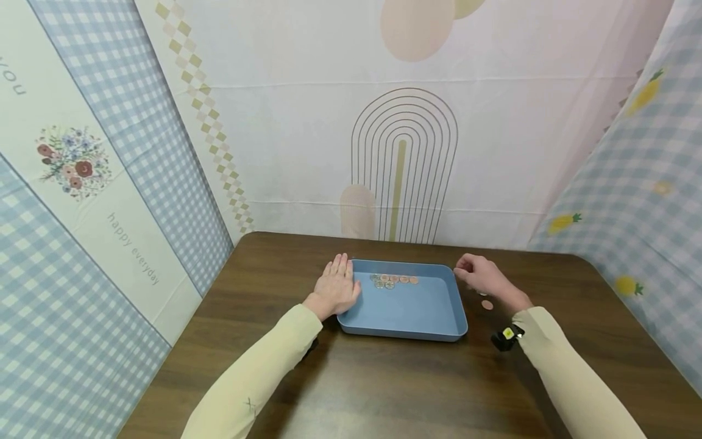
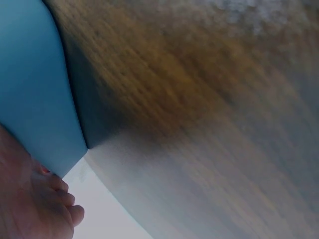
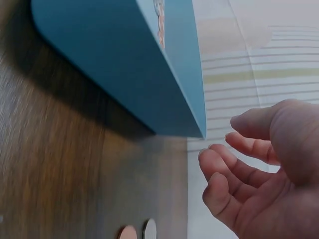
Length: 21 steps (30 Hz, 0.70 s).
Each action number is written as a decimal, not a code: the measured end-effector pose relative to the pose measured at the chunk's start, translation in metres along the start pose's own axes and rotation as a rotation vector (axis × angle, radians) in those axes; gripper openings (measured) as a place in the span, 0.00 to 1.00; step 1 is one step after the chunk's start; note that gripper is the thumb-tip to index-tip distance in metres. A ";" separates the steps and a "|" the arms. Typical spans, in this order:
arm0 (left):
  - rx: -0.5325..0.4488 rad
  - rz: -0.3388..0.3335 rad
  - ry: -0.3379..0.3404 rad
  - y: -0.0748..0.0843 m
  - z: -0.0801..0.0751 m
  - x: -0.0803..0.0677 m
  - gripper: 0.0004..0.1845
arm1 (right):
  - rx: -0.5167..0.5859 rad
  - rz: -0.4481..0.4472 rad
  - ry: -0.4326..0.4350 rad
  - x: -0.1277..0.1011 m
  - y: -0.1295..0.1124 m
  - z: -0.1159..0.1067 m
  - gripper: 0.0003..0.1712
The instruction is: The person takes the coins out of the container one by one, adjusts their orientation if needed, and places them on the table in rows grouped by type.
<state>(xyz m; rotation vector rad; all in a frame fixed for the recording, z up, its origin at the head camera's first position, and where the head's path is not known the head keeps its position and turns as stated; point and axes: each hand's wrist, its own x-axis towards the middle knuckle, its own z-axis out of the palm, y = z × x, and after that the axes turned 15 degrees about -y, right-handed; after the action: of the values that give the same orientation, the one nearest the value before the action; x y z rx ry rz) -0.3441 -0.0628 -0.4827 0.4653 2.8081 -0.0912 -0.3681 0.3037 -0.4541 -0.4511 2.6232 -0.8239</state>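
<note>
A blue rectangular tray point(image 1: 406, 308) lies on the table. Toward its back left, several coins point(image 1: 394, 278), some copper-coloured and some silver-coloured, form two short rows. Flat across the tray's left rim rests my left hand point(image 1: 336, 286), fingers straight and pointing to the back. Just off the right rim hovers my right hand point(image 1: 479, 274); the right wrist view shows its fingers loosely bent, apart from the tray, with nothing between them. Below that hand, a copper-coloured coin point(image 1: 487, 305) and a silver-coloured coin point(image 3: 150, 229) lie on the table, the latter mostly hidden in the head view.
The brown wooden table point(image 1: 384, 390) extends around the tray on every side. Behind it hangs a pale cloth point(image 1: 296, 140) with an arch pattern. Blue checked cloths point(image 1: 647, 201) hang at both sides. A dark wrist camera point(image 1: 507, 337) sits at the right sleeve.
</note>
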 end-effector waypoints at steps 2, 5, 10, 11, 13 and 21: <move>-0.002 0.002 0.002 0.000 0.000 0.000 0.36 | 0.007 0.002 -0.005 0.003 -0.005 0.002 0.11; -0.008 0.003 0.005 0.000 0.000 0.000 0.36 | 0.014 -0.024 -0.007 0.006 -0.014 0.005 0.11; -0.008 0.001 0.004 0.000 0.001 0.002 0.36 | 0.058 -0.072 -0.013 0.014 -0.028 0.015 0.10; -0.005 0.000 0.004 -0.001 0.001 0.002 0.36 | 0.069 -0.076 -0.010 0.017 -0.030 0.018 0.09; 0.002 -0.005 0.004 -0.001 0.001 0.002 0.36 | 0.069 -0.091 -0.014 0.023 -0.036 0.023 0.08; -0.007 -0.002 0.008 0.000 0.001 0.003 0.36 | 0.013 -0.100 -0.036 0.044 -0.045 0.046 0.11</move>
<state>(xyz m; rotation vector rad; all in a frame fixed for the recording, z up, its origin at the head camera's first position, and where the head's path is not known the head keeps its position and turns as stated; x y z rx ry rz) -0.3467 -0.0618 -0.4842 0.4619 2.8164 -0.0804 -0.3787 0.2289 -0.4731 -0.5920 2.5787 -0.8555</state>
